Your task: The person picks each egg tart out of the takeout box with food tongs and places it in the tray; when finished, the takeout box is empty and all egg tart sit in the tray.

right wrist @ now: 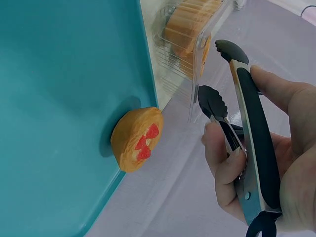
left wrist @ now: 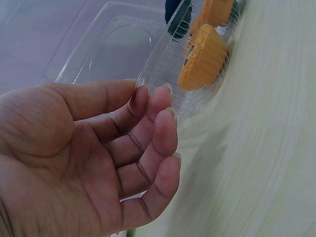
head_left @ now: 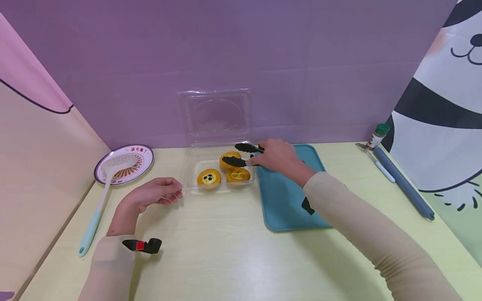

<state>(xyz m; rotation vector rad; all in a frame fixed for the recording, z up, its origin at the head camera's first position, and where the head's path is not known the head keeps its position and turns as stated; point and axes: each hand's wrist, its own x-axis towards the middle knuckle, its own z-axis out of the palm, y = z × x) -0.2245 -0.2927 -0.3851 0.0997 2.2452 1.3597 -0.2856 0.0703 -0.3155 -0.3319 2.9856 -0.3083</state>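
My left hand (head_left: 160, 192) pinches the near left corner of a clear plastic box (head_left: 192, 167) between thumb and forefinger, its lid (head_left: 218, 117) standing raised behind. Inside are three egg tarts: one with dark dots (head_left: 208, 177), one with yellow slices (head_left: 238, 174), and another tart (head_left: 227, 156) behind them. My right hand (head_left: 278, 156) grips a pair of tongs (right wrist: 259, 143), their black tips spread apart over the box with nothing between them. In the right wrist view, a tart with red pieces on top (right wrist: 136, 140) sits at the end of the blue tray (right wrist: 59, 118).
At the left, a white slotted turner (head_left: 101, 196) with a mint handle lies across a patterned plate (head_left: 144, 161). Along the right edge are a green-capped jar (head_left: 378, 137), a white-handled knife (head_left: 384, 169) and a long blue-grey roll (head_left: 404, 184). A purple backdrop rises behind the table.
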